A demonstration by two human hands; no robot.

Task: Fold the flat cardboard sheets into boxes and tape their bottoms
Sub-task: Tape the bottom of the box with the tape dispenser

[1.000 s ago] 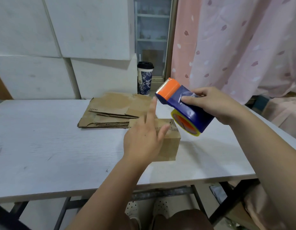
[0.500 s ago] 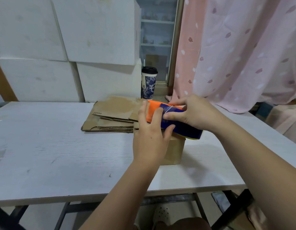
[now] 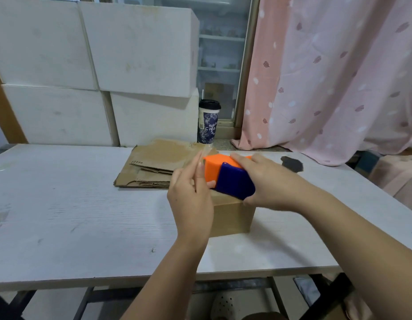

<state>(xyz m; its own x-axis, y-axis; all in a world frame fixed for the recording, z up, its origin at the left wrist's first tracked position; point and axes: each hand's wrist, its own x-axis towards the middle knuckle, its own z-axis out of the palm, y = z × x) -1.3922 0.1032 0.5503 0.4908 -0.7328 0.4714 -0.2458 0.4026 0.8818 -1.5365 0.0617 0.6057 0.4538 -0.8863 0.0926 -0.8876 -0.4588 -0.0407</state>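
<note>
One folded box (image 3: 232,218) sits toward the table's (image 3: 61,215) near edge, right of middle, under the tape dispenser (image 3: 232,181), which the right hand (image 3: 274,183) wraps fully. The left hand (image 3: 191,199) pinches what looks like the clear tape end (image 3: 201,158) (hard to see). The tape could fold onto itself or land crooked, and the unbraced box might slide. Flat sheets (image 3: 154,167) lie behind.

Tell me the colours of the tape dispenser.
The tape dispenser is orange and dark blue; head view.
</note>
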